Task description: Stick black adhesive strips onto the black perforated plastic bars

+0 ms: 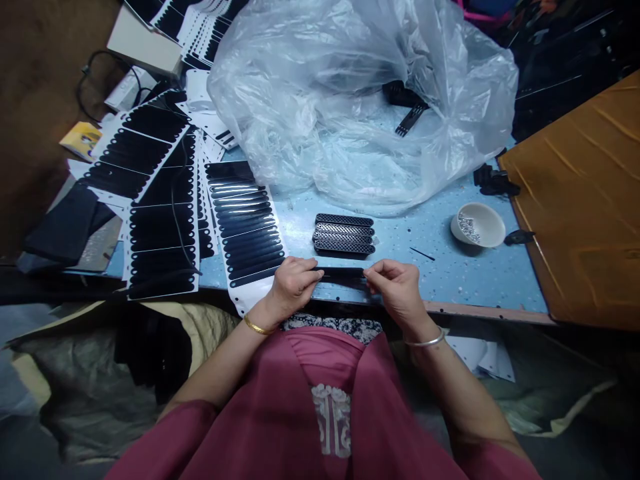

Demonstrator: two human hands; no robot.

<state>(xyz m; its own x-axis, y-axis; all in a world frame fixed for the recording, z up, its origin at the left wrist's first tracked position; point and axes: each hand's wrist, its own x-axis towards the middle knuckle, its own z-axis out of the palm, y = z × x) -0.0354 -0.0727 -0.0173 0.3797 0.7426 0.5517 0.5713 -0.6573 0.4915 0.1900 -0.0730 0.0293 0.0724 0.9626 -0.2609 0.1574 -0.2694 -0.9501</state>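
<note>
Between my hands, level and just over the table's front edge, is a narrow black strip (343, 272). My left hand (295, 281) pinches its left end, with thumb and fingers closed. At the other end, my right hand (395, 285) grips the strip between thumb and fingertips. Right behind it lie several black perforated strips (344, 235), side by side on the table. To the left of them, a white sheet of glossy black stickers (250, 230) reaches the table edge near my left hand.
More sticker sheets (163, 220) are piled at the left. A large clear plastic bag (320, 113) covers the back of the blue speckled table (400, 267). On the right stand a white bowl (493, 227) of small metal pieces and a brown panel (585, 200). An open sack (210, 330) sits below left.
</note>
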